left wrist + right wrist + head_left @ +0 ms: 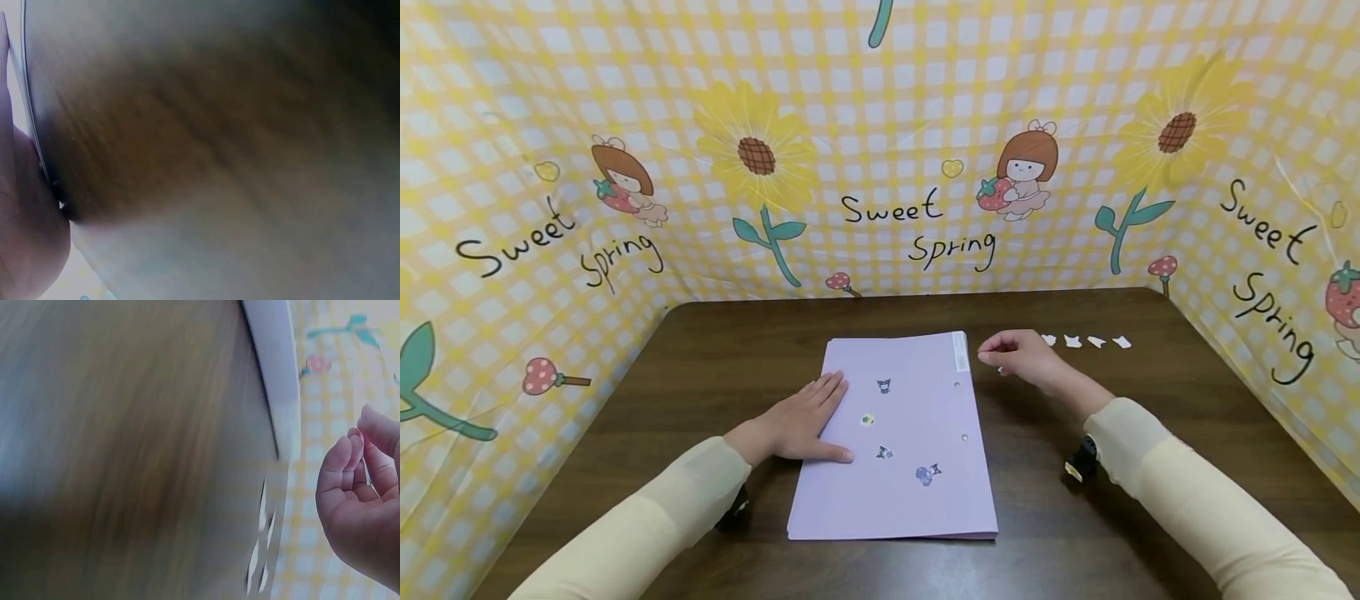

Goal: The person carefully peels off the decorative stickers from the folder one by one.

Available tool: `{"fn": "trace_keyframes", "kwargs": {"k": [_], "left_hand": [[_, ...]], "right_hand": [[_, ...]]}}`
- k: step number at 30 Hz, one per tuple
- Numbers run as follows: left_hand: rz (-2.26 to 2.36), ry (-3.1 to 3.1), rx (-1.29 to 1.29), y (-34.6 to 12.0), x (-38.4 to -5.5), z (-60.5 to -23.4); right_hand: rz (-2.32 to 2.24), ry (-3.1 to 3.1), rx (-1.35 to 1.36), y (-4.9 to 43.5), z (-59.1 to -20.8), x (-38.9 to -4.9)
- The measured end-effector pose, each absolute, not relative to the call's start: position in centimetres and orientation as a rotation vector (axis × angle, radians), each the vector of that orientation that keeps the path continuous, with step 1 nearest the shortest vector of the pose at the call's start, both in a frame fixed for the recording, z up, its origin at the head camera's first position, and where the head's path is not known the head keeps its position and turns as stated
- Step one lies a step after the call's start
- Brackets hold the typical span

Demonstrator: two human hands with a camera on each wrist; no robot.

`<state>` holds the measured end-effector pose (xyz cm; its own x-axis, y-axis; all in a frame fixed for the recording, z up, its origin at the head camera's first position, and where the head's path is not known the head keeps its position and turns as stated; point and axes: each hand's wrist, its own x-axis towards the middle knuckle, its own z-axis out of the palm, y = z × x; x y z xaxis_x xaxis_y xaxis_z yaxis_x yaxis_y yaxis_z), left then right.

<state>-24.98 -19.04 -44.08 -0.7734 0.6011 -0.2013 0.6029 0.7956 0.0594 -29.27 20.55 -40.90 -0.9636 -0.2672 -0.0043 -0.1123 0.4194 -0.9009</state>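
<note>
A lilac folder lies flat on the table, with several small cartoon stickers on its front. My left hand rests open on the folder's left edge, its fingers spread over the cover and the thumb pointing right. Beyond the folder's upper right corner, my right hand is raised with thumb and fingertips brought together. A small white paper piece shows just under those fingers and seems to be held there, mostly hidden. The right wrist view shows the same hand with its fingers curled.
Several white irregular paper pieces lie in a row on the dark wooden table, right of my right hand. A white label and two holes mark the folder's right edge. A yellow checked cloth hangs around the table.
</note>
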Motion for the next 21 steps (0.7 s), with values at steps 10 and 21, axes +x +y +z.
{"fn": "trace_keyframes", "kwargs": {"k": [10,21], "left_hand": [[-0.053,2.78,0.962,-19.1,-24.9,-44.1],[-0.06,2.768,0.952,-19.1,-25.1,-44.2]], "right_hand": [[-1.55,2.469,-0.457,14.9,-40.8,-28.9],[-1.354,2.414,-0.698,11.0,-41.3,-30.1]]}}
